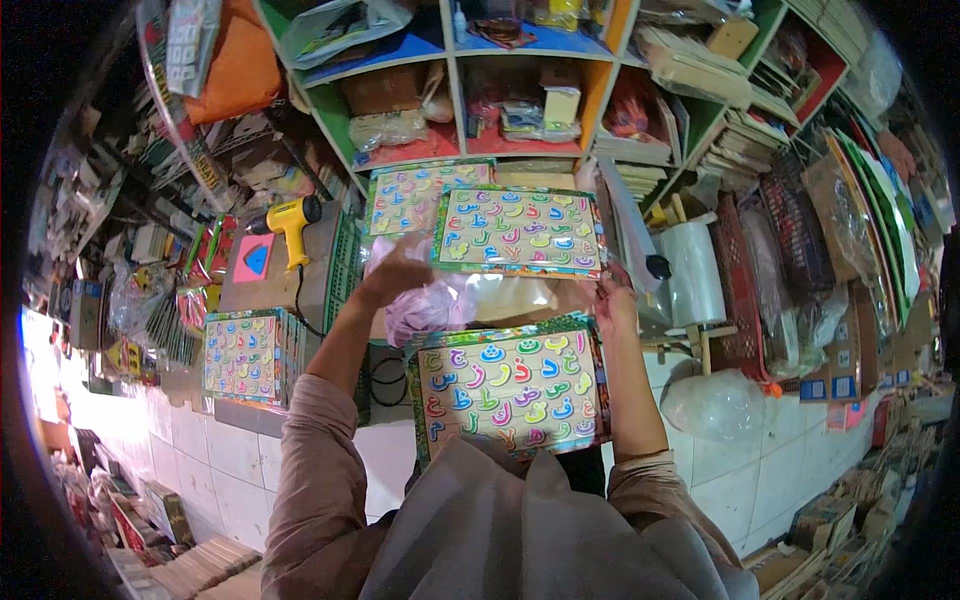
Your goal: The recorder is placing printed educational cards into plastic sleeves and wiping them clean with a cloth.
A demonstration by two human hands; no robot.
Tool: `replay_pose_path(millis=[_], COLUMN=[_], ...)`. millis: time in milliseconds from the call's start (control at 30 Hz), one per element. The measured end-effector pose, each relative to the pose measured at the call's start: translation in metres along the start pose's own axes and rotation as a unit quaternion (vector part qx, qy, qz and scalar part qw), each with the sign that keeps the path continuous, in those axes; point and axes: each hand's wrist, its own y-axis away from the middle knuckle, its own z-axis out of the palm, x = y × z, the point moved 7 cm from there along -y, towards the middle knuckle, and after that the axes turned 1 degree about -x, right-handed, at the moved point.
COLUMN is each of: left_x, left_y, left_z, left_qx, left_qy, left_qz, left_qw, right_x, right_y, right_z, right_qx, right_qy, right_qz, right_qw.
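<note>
My right hand (614, 285) grips the right edge of a wooden puzzle board with coloured letter pieces (518, 228), held raised at centre. My left hand (398, 268), fingers curled, is at a crumpled pale pink cloth (430, 300) beside that board's lower-left corner; its fingertips are partly hidden. A similar board (400, 195) lies behind at the upper left. Nearer my body, a stack of these boards (510, 385) rests below my hands.
A yellow heat gun (285, 228) lies on a surface at left, near another board stack (245, 355). Cubby shelves (520, 150) stand behind. A plastic film roll (695, 270), red crate (740, 290) and plastic bundle (712, 405) are at right. Tiled floor (190, 450) shows below.
</note>
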Motion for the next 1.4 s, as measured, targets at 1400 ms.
replay_pose_path(millis=[1400], left_x=[-0.01], left_y=[-0.06], left_z=[-0.057], left_qx=[0.087], left_qy=[0.23], left_qz=[-0.04], left_qw=[0.968], right_x=[-0.033], right_y=[-0.095], right_z=[-0.194], right_qx=[0.067], right_qy=[0.577], right_qz=[-0.019], right_qw=[0.814])
